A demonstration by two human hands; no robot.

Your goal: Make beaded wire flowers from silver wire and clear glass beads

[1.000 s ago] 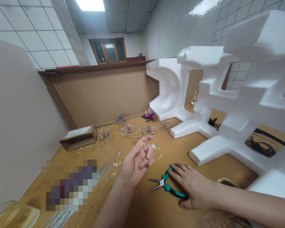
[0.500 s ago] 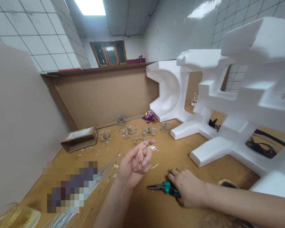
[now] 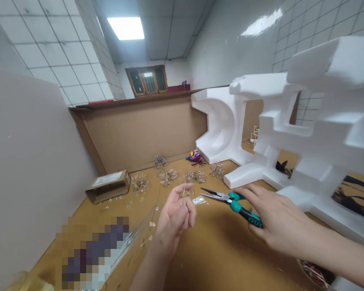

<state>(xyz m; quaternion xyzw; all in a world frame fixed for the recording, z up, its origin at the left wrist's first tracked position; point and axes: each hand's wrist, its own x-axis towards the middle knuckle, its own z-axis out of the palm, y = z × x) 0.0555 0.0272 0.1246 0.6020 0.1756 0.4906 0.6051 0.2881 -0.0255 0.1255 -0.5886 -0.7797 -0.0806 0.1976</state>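
Green-and-black long-nose pliers [image 3: 235, 205] are gripped in my right hand [image 3: 274, 212], raised above the table. Their jaws stand a little apart and point left, toward my left hand [image 3: 176, 216]. That hand is closed, its index finger held out over the curled fingers. A thin wire [image 3: 186, 194] bends near its fingertips; most of it is hard to make out. Just beyond the fingers lies a small clear plastic packet [image 3: 199, 200]. Several wire clusters with clear beads [image 3: 169, 176] sit farther back on the table.
White foam packing [image 3: 212, 125] stands along the right side. A cardboard wall [image 3: 142, 133] closes off the back. An open small box [image 3: 107, 188] and scattered clear rings lie at left, near a bundle of straight wires [image 3: 121, 246]. A colourful ball-like object [image 3: 195, 155] rests behind.
My right hand has lifted the pliers off the table and brought them up near my left hand, their jaws now parted. My left hand keeps its closed pose. The view has shifted slightly.
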